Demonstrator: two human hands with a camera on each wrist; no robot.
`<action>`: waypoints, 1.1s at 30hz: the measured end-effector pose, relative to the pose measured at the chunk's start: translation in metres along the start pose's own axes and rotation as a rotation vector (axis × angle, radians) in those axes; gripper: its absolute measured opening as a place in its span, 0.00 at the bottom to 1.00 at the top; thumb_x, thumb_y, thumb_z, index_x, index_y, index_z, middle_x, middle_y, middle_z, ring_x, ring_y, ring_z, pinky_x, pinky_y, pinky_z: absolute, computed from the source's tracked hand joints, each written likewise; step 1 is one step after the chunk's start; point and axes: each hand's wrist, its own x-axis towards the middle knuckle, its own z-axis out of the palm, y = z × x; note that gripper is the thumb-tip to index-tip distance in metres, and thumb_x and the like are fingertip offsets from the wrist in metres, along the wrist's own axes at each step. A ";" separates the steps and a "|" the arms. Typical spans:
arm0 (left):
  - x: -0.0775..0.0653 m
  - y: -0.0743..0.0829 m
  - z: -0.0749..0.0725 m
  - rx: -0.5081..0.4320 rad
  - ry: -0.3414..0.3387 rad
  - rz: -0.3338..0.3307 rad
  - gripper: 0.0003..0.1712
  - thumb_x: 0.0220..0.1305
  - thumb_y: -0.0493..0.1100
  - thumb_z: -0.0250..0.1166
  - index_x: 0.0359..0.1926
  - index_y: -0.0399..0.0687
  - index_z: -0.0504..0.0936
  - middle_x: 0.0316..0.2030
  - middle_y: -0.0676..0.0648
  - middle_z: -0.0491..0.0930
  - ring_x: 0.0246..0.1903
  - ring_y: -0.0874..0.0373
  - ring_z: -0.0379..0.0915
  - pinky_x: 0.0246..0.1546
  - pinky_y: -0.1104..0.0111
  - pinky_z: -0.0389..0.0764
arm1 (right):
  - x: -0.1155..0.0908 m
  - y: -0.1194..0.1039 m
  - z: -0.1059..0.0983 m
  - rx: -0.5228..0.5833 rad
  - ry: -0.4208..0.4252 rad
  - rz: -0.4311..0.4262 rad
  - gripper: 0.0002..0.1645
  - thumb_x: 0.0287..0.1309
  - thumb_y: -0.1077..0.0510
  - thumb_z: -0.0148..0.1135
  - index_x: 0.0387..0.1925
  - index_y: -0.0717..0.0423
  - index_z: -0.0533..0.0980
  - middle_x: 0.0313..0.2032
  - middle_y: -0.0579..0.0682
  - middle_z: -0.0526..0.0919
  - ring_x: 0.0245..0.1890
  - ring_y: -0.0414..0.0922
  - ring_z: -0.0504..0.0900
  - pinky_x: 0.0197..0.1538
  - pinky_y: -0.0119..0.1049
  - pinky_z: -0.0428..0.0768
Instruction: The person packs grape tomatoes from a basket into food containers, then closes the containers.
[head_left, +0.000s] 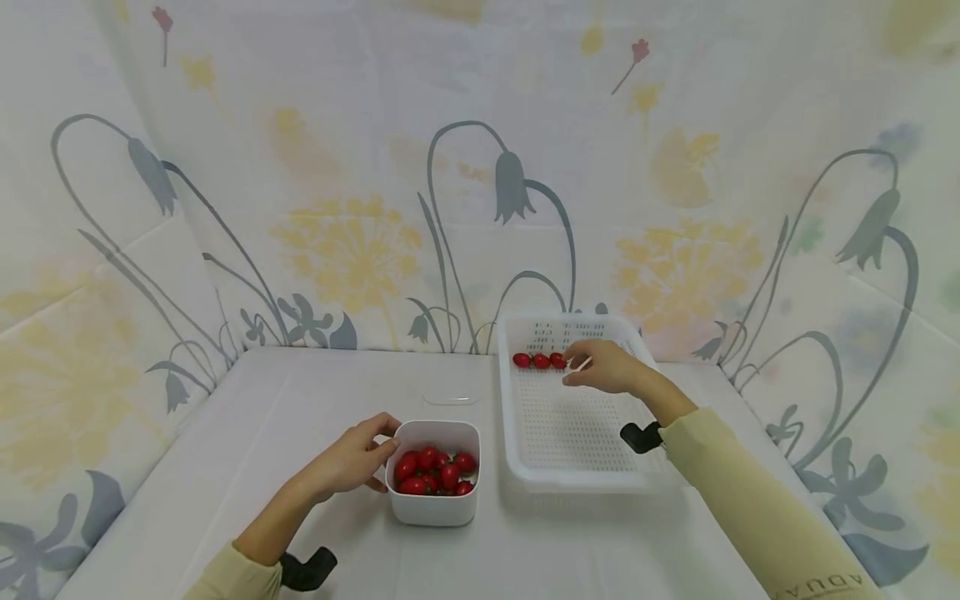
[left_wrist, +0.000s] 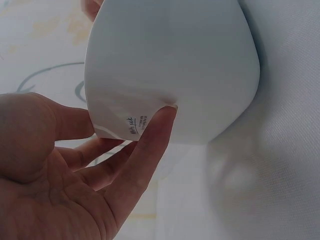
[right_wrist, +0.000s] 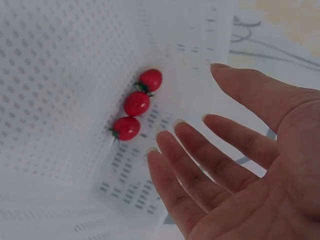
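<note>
In the head view a white box [head_left: 433,510] with rounded corners stands on the table, with several red cherry tomatoes [head_left: 450,477] inside. My left hand [head_left: 352,457] holds the box at its left side; in the left wrist view its thumb is at the rim and a fingertip [left_wrist: 167,112] presses the outer wall. To the right is a white perforated basket [head_left: 577,477]. Three cherry tomatoes [head_left: 541,361] lie in a row at its far left, green tops showing in the right wrist view [right_wrist: 136,103]. Above the basket, just right of the row, my right hand [head_left: 606,367] has its fingers spread and nothing in them.
A clear, flat lid-like piece [head_left: 450,400] lies on the white table [head_left: 300,392] behind the box. Flower-patterned cloth [head_left: 360,167] rises behind and at both sides. The basket's raised walls surround the right hand's area.
</note>
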 end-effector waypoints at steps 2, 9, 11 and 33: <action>0.000 0.001 0.000 -0.002 -0.003 0.004 0.14 0.77 0.37 0.56 0.58 0.36 0.73 0.57 0.34 0.75 0.45 0.47 0.79 0.29 0.58 0.90 | 0.005 0.008 -0.002 0.007 0.008 0.030 0.27 0.63 0.58 0.67 0.58 0.71 0.75 0.54 0.70 0.80 0.57 0.66 0.79 0.55 0.55 0.83; -0.001 0.002 0.001 -0.009 -0.004 0.001 0.14 0.77 0.37 0.56 0.58 0.37 0.73 0.58 0.35 0.76 0.47 0.46 0.80 0.29 0.57 0.90 | 0.028 0.036 0.005 0.036 0.041 0.139 0.29 0.66 0.60 0.65 0.64 0.70 0.71 0.60 0.72 0.75 0.61 0.68 0.74 0.60 0.60 0.78; -0.002 0.002 0.001 -0.009 -0.002 0.000 0.14 0.76 0.37 0.56 0.58 0.37 0.73 0.57 0.35 0.76 0.46 0.47 0.80 0.29 0.57 0.90 | 0.035 0.043 0.010 0.052 0.052 0.150 0.30 0.65 0.61 0.64 0.64 0.71 0.70 0.60 0.73 0.74 0.62 0.69 0.72 0.62 0.61 0.76; 0.000 0.000 -0.001 -0.001 -0.006 -0.004 0.14 0.77 0.37 0.56 0.58 0.37 0.73 0.57 0.35 0.76 0.50 0.43 0.80 0.29 0.57 0.90 | 0.077 0.058 0.047 -0.064 -0.008 0.255 0.34 0.58 0.64 0.67 0.65 0.72 0.70 0.56 0.71 0.79 0.56 0.63 0.79 0.60 0.54 0.80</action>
